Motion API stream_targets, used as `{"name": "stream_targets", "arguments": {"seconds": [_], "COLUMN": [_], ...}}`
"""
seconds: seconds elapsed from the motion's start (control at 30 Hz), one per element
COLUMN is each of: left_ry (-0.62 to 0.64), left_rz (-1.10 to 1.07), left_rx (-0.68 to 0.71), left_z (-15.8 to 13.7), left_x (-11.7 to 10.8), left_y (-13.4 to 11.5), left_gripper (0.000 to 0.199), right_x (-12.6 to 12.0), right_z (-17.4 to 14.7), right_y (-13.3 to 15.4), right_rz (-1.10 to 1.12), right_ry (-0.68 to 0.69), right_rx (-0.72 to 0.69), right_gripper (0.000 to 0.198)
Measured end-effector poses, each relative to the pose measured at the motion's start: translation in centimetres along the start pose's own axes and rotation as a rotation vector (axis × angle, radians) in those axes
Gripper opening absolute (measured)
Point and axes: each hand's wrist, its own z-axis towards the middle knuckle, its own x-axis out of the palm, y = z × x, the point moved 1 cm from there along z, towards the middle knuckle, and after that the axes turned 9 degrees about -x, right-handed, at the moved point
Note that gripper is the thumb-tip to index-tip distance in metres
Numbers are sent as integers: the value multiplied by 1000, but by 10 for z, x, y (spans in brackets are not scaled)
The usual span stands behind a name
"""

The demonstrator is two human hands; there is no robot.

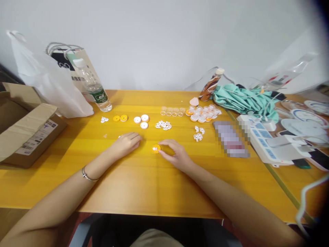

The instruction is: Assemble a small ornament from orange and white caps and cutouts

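A small round orange disc point(156, 149) with white bits on its top lies at the middle of the table. My right hand point(177, 155) holds it by the right edge, between thumb and forefinger. To the left, my left hand point(126, 144) rests low over the table, its fingers together and curled down; whatever they hold is hidden. A little white piece point(119, 137) peeks out behind that hand. Farther back sit white round parts point(144, 125), orange rings point(116, 118) and a pile of white openwork pieces point(163, 125).
Clear cups point(175, 112) stand in a row near assembled orange-and-clear pieces point(203, 114). More white pieces point(197, 137) lie by a blurred phone point(231, 139). A power strip point(264, 140) is at right, a cardboard box point(33, 130) and water bottle point(99, 94) at left.
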Motion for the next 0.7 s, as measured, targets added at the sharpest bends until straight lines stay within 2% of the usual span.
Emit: {"name": "stream_targets", "arguments": {"seconds": [0.2, 0.3, 0.47, 0.57, 0.63, 0.7], "left_ry": [-213, -278, -302, -259, -206, -160], "left_rz": [-464, -572, -619, -624, -600, -547], "left_rx": [-83, -98, -122, -122, -154, -197], "left_z": [3, 1, 0, 2, 5, 7], "left_x": [-3, -2, 1, -1, -2, -1], "left_y": [-39, -59, -69, -65, -61, -58], "left_gripper": [12, 12, 11, 9, 15, 29], "right_x": [-1, 1, 5, 4, 1, -2], "right_z": [0, -1, -5, -4, -2, 0], "right_y": [1, 3, 5, 3, 1, -2], "right_rz": [-10, 4, 34, 34, 14, -21], "right_ry": [-39, -28, -43, -50, -58, -83], "right_rx": [-60, -105, -128, -128, -107, -86], "right_gripper": [16, 17, 16, 15, 15, 13]}}
